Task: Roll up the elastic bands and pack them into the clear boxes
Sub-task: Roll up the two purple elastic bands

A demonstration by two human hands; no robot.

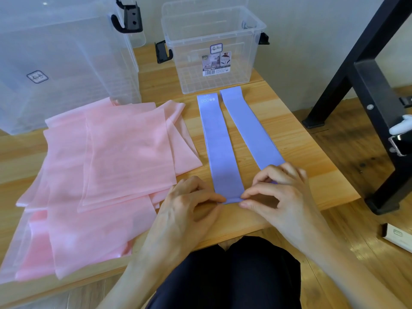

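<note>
Both hands' grip pinching purple band [225, 152] end; wooden table [289, 134], white wall [312, 30].

a light wooden worktop [289, 121] stands on a darker wooden floor [347, 152]. a black metal frame [367, 90] stands at the right. a small box [396, 237] lies on the floor near it.

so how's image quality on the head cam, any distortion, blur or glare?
Head view: wide-angle bowing, strongest on the large clear box at the left edge; soft overall, the label on the small clear box is barely legible; even light, soft shadows under both hands; small glare spot top left.
</note>
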